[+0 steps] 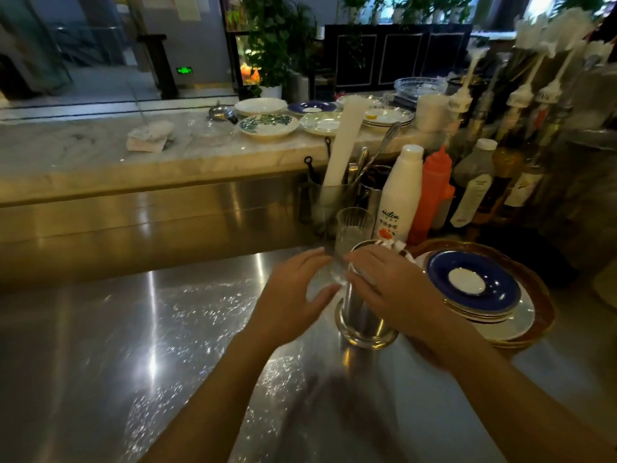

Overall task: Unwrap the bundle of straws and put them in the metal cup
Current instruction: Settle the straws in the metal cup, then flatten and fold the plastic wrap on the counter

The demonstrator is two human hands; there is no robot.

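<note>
The metal cup [364, 317] stands on the steel counter, right of centre. My right hand [394, 287] lies over its upper part with fingers stretched across it; what it holds is hidden. White crumpled paper ends [390, 243] poke out at the cup's far rim. My left hand [293, 295] hovers just left of the cup, fingers apart and empty. A blurred clear film [334, 272] shows between the two hands. A tall white wrapped bundle [344, 142] stands upright in a glass holder [329, 203] behind.
A clear tumbler [354, 228] stands right behind the cup. A stack of plates with a blue saucer [474, 282] sits close on the right. Bottles [399, 195] line the back right. More plates [267, 123] rest on the marble ledge. Bare steel counter [133, 329] stretches to the left.
</note>
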